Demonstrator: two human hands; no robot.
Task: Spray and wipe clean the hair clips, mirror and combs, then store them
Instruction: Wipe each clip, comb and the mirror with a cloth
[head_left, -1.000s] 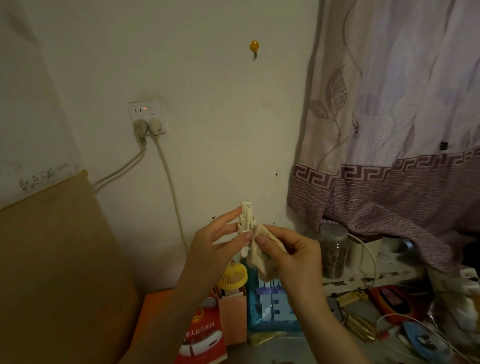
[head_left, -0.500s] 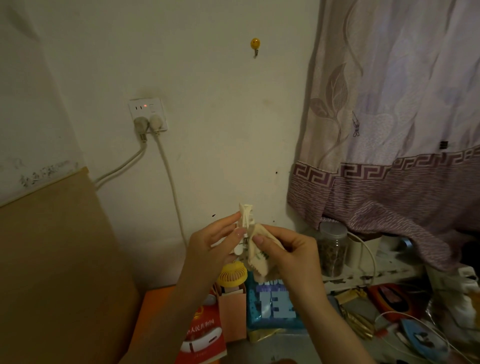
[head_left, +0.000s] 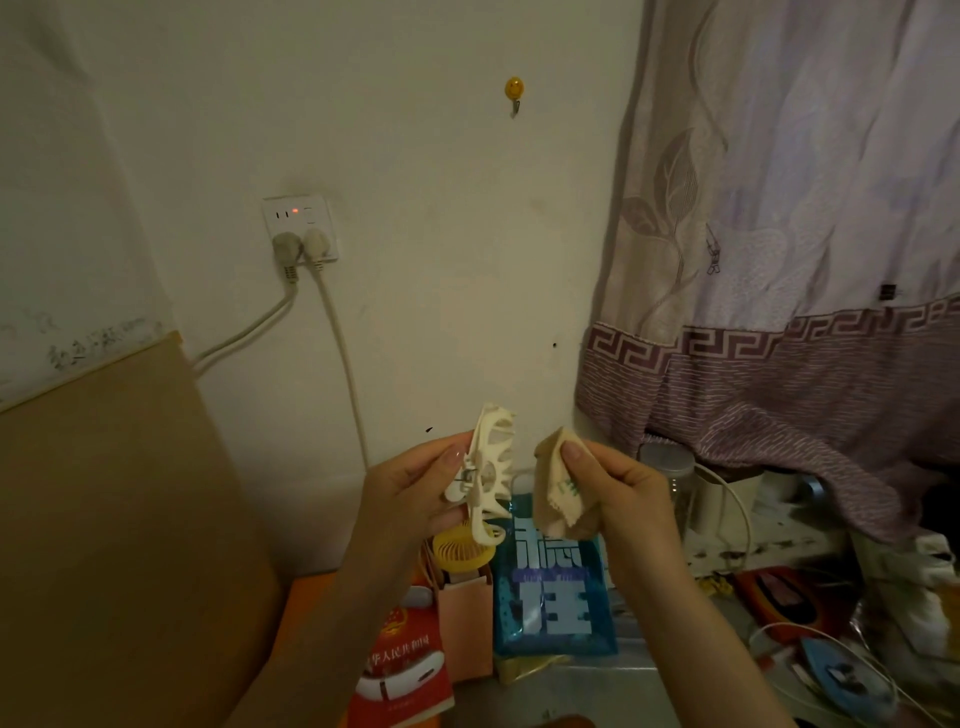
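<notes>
Dim corner, cluttered surface below. Left hand pinches clip upright at chest height; right hand grips folded cloth, just apart from it. Risk: clip's thin teeth could snag cloth, or clip slips into clutter.

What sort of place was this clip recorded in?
Most likely a lived-in bedroom or small home room. A patterned curtain hangs beside a plastered wall with a loaded power socket, and a cluttered surface below holds a small yellow fan, a jar and cables.
</notes>
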